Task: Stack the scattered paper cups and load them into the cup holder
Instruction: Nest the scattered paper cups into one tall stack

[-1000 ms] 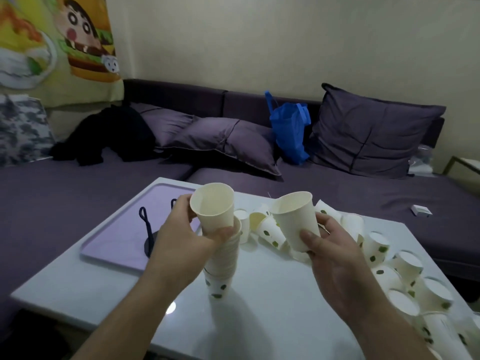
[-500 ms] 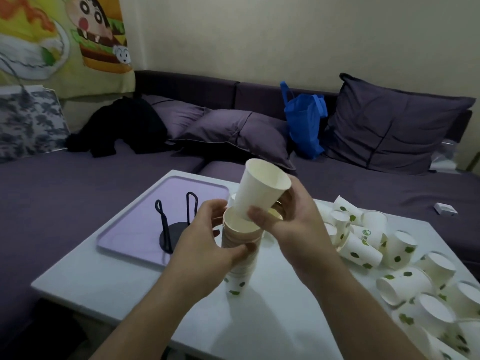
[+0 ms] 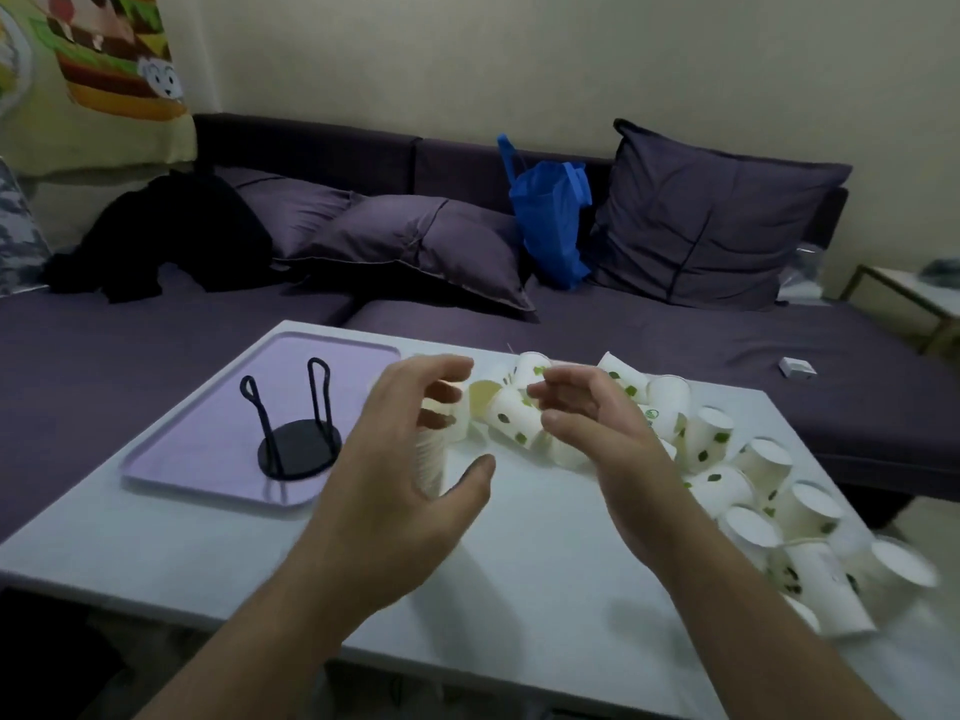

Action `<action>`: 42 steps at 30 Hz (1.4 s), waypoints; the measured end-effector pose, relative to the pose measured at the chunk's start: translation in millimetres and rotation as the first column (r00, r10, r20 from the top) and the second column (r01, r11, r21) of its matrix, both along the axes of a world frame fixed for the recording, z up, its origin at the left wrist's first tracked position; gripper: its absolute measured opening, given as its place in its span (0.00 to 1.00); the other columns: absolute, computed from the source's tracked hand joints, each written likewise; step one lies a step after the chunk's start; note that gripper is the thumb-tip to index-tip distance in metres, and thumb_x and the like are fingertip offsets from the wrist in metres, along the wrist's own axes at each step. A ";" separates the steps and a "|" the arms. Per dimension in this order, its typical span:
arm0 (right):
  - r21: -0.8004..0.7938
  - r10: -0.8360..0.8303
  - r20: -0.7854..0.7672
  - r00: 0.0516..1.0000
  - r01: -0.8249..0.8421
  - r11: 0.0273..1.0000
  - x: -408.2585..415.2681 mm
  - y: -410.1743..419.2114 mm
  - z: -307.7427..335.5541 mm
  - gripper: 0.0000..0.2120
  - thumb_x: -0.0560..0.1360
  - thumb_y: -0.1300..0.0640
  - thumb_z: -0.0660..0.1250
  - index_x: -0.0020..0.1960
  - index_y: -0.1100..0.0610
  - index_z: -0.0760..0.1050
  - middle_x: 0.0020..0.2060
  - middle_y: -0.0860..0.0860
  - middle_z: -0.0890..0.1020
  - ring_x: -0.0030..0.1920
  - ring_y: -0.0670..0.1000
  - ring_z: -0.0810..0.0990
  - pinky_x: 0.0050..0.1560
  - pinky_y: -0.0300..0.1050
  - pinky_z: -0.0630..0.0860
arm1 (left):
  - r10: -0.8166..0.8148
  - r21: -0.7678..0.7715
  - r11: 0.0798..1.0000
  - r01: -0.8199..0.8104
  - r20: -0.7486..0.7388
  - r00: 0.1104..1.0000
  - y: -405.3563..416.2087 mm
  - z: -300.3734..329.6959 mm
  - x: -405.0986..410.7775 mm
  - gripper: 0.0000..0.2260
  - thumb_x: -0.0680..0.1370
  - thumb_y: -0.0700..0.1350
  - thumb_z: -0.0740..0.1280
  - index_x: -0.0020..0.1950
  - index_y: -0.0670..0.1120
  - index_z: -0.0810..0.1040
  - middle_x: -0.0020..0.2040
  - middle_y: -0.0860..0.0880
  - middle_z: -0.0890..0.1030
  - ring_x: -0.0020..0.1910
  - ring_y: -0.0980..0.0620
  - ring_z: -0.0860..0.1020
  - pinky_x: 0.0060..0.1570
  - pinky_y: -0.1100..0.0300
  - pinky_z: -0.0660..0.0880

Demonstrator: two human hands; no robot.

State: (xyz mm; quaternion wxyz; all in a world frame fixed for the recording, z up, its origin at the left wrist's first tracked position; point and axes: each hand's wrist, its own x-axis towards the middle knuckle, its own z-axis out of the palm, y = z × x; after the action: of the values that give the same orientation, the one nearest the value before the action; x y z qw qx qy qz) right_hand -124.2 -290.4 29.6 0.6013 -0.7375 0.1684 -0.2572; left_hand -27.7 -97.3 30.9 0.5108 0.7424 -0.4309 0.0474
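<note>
**Both hands loose above a table strewn with paper cups**

No lettering can be read on the white paper cups with green leaf spots [image 3: 711, 446]; one carries a small green round mark, too small to make out. A cartoon burger poster [image 3: 111, 54] hangs on the cream wall at upper left, with no legible words.

The cups lie tumbled along the right side of a pale glossy low table [image 3: 519, 574], some on their sides, some mouth-down. A stack of nested white paper cups [image 3: 432, 459] stands upright near the middle, partly hidden behind the left hand [image 3: 410, 475]. On the table's left, a black wire cup holder with two upright loops and a round base [image 3: 298, 428] sits on a lilac rectangular tray [image 3: 208, 444], well apart from the loose cups. Behind, a dark purple sofa [image 3: 623, 335] carries cushions, a blue plastic bag [image 3: 550, 220] and a black garment [image 3: 171, 236].

The left hand hovers beside the stack, fingers curved and spread, thumb apart, gripping nothing. The right hand [image 3: 597, 423] is raised just beside the nearest loose cups, fingers loosely curled, holding nothing.
</note>
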 end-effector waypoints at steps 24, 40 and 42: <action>-0.630 -0.660 -0.539 0.524 0.269 0.728 -168.5 -109.1 -16.7 0.13 0.70 0.64 0.62 0.46 0.49 0.79 0.44 0.48 0.82 0.43 0.54 0.82 0.46 0.54 0.85 | -0.251 0.476 0.799 0.368 -0.292 0.923 -175.5 -109.8 -137.1 0.16 0.79 0.60 0.71 0.65 0.57 0.79 0.61 0.57 0.73 0.62 0.55 0.72 0.63 0.59 0.72; -0.682 -0.669 -0.619 0.412 0.139 0.717 -172.9 -114.5 -27.1 0.27 0.75 0.53 0.67 0.74 0.43 0.73 0.50 0.48 0.81 0.54 0.56 0.82 0.50 0.50 0.82 | -0.188 0.234 0.928 0.289 -0.375 0.908 -152.0 -87.2 -127.6 0.07 0.77 0.52 0.74 0.42 0.53 0.80 0.57 0.61 0.76 0.56 0.67 0.75 0.52 0.71 0.70; -0.644 -0.619 -0.682 0.390 0.080 0.761 -171.8 -113.8 -31.4 0.34 0.76 0.52 0.68 0.80 0.39 0.64 0.54 0.48 0.79 0.57 0.55 0.79 0.50 0.49 0.78 | -0.154 0.269 0.925 0.269 -0.382 0.911 -147.0 -84.8 -129.4 0.09 0.75 0.55 0.75 0.43 0.53 0.78 0.54 0.60 0.78 0.54 0.62 0.77 0.50 0.66 0.73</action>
State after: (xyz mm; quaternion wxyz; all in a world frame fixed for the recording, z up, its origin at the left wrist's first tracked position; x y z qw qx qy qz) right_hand -296.0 -404.2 -1.8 0.1368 -0.8356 0.5319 -0.0080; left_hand -157.2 -244.3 -53.9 0.4566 0.7590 -0.4126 -0.2126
